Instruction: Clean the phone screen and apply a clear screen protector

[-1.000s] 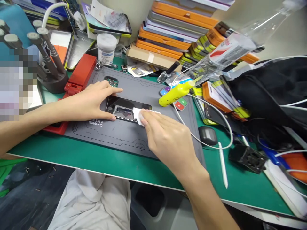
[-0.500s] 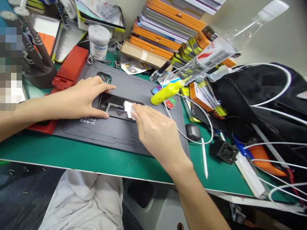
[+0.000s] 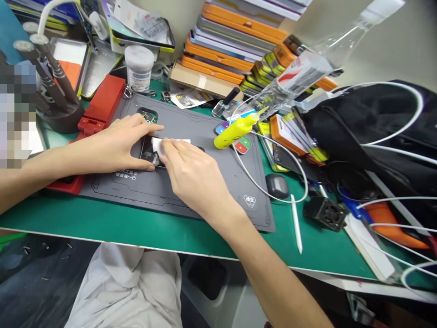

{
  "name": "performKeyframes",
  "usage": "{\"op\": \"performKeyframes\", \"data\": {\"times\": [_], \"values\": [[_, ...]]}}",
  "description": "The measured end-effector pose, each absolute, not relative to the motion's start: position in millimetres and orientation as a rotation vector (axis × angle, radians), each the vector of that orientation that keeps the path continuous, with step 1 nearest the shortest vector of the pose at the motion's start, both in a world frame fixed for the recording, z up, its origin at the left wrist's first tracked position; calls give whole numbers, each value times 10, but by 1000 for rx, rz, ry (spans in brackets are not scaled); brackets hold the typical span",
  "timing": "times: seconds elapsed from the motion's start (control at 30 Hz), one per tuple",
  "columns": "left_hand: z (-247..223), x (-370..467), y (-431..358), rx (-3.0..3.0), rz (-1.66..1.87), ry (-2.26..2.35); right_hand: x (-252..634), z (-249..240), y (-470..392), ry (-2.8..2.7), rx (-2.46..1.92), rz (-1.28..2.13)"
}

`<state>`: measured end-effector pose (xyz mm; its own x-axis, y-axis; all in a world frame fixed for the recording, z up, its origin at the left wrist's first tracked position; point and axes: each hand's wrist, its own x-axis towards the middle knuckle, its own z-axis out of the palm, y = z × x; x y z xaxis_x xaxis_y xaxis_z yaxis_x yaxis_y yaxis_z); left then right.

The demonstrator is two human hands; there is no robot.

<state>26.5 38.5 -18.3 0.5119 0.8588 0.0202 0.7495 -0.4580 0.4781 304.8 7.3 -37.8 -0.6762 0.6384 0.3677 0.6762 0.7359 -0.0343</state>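
Observation:
A dark, glossy phone (image 3: 146, 154) lies flat on the grey work mat (image 3: 218, 196). My left hand (image 3: 124, 141) spans the phone's left end, its thumb along the near edge and its fingers at the far edge. Pinched in my right hand (image 3: 194, 175) is a folded white wipe (image 3: 157, 145), pressed onto the phone's surface. That hand covers much of the phone's middle and right part. Just beyond my left fingers, small green circuit parts (image 3: 149, 116) sit in a recess of the mat.
A yellow squeeze bottle (image 3: 235, 132) stands tilted on the mat's right, near a looping white cable (image 3: 305, 182). A red hinged tool (image 3: 102, 102) and a screwdriver holder (image 3: 61, 116) are at left. Behind stand a white tub (image 3: 139, 68) and stacked orange boxes (image 3: 218, 54).
My right hand has slid left along the phone with the white wipe, closer to my left hand. My left hand stays at the phone's left end. The camera view has shifted slightly.

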Motion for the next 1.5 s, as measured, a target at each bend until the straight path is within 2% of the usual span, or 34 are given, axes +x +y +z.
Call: {"op": "performKeyframes", "data": {"times": [0.27, 0.4, 0.57, 0.9, 1.33, 1.5], "values": [[-180, 319, 347, 2304, 364, 1359, 3725, -509, -58, -2391, -1052, -255], [-163, 339, 333, 2293, 354, 1354, 3568, -529, -42, -2416, -1065, -248], [-172, 297, 363, 2337, 359, 1342, 3205, -448, 83, -2530, -1032, -71], [-201, 307, 348, 2338, 353, 1349, 3946, -468, -94, -2475, -965, -95], [-113, 355, 351, 2195, 443, 1363, 3419, -389, -329, -2513, -757, -108], [-82, 363, 332, 2186, 479, 1372, 3608, -425, -379, -2465, -837, -103]]}}
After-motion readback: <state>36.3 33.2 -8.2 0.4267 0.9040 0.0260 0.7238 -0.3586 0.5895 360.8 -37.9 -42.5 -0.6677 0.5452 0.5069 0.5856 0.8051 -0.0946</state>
